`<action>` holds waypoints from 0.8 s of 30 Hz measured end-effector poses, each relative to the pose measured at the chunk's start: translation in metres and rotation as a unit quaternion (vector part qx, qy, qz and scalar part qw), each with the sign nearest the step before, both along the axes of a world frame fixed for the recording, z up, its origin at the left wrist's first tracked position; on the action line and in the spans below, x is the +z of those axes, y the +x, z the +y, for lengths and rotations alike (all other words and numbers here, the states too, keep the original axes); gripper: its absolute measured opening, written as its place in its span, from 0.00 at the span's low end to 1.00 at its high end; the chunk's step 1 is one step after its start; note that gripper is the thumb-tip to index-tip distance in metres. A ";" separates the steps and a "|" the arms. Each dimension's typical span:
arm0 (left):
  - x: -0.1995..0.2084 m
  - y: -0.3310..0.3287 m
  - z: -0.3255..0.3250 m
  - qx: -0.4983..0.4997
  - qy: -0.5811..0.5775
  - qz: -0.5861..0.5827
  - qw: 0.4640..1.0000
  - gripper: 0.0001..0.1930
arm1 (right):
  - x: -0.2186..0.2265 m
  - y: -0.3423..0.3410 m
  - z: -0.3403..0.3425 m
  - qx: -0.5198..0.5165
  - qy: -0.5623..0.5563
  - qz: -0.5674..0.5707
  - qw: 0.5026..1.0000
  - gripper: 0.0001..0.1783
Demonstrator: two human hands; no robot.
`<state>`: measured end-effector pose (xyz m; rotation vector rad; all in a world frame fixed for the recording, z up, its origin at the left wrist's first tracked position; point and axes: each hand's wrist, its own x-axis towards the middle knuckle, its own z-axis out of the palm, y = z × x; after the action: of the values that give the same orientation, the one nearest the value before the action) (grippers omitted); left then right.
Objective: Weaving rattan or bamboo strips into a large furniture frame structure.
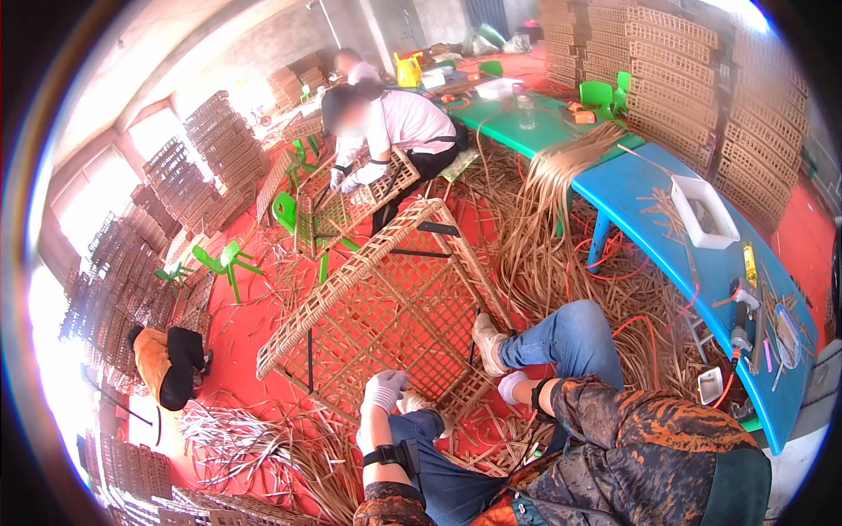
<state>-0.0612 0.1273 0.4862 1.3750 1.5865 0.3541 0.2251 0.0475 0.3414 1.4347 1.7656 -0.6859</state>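
In front of me a large woven rattan-look frame (386,324) with an open lattice stands tilted between my legs, its thick braided rim toward the upper left. Dark metal bars show inside it. My left hand (383,390), in a white glove, is at the frame's near lower edge with its fingers curled; what they hold, if anything, is hidden. My right hand (512,387), also gloved, is beside the frame's near right corner, below my right knee. Its fingers are too small and partly hidden to read.
Loose brown strips (561,272) heap on the red floor. A blue table (667,202) at right bears a white tray (702,210) and tools. A co-worker (403,123) bends over another woven panel ahead; another person (167,364) crouches at left. Woven stacks (671,79) stand behind.
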 end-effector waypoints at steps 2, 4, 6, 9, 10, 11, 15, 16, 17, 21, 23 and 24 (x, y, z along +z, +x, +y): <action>-0.001 0.001 0.001 0.000 0.001 -0.003 1.000 0.14 | -0.001 0.002 0.001 0.006 -0.003 0.000 1.000 0.23; -0.002 -0.001 0.001 -0.003 0.005 -0.002 1.000 0.14 | 0.003 0.000 0.000 0.005 0.001 -0.001 1.000 0.23; -0.002 -0.001 0.000 -0.002 0.002 -0.003 1.000 0.14 | 0.007 0.000 -0.001 0.004 0.004 -0.002 1.000 0.23; -0.002 0.000 -0.002 0.001 -0.007 -0.007 1.000 0.14 | 0.011 0.002 -0.004 0.014 -0.007 -0.004 1.000 0.22; -0.002 0.000 -0.005 0.004 -0.012 -0.010 1.000 0.14 | 0.012 0.003 -0.007 0.015 -0.004 0.000 1.000 0.22; -0.004 0.000 -0.008 0.004 -0.016 -0.010 1.000 0.14 | 0.012 0.003 -0.011 0.016 -0.002 0.005 1.000 0.22; -0.008 0.000 -0.014 0.008 -0.025 -0.018 0.999 0.14 | 0.006 0.003 -0.020 0.007 -0.012 -0.002 1.000 0.23; -0.012 0.000 -0.013 0.008 -0.027 -0.016 0.999 0.14 | 0.002 0.003 -0.019 -0.004 0.000 0.007 1.000 0.24; -0.016 -0.002 -0.010 0.002 -0.015 0.000 1.000 0.13 | -0.003 0.003 -0.019 -0.014 0.010 0.014 1.000 0.24; -0.053 -0.014 0.015 -0.201 0.244 0.195 0.928 0.07 | -0.030 0.008 0.000 0.086 0.075 0.032 0.993 0.15; -0.043 -0.014 0.024 -0.139 0.185 0.127 0.964 0.10 | -0.067 0.005 0.026 0.055 0.176 0.077 0.980 0.15; -0.044 -0.014 -0.002 0.039 0.053 -0.010 0.998 0.12 | -0.024 -0.017 0.005 0.008 0.053 0.041 0.998 0.16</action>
<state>-0.0750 0.1248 0.4423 1.3890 1.6275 0.5036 0.2085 0.0524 0.3175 1.4783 1.9003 -0.6602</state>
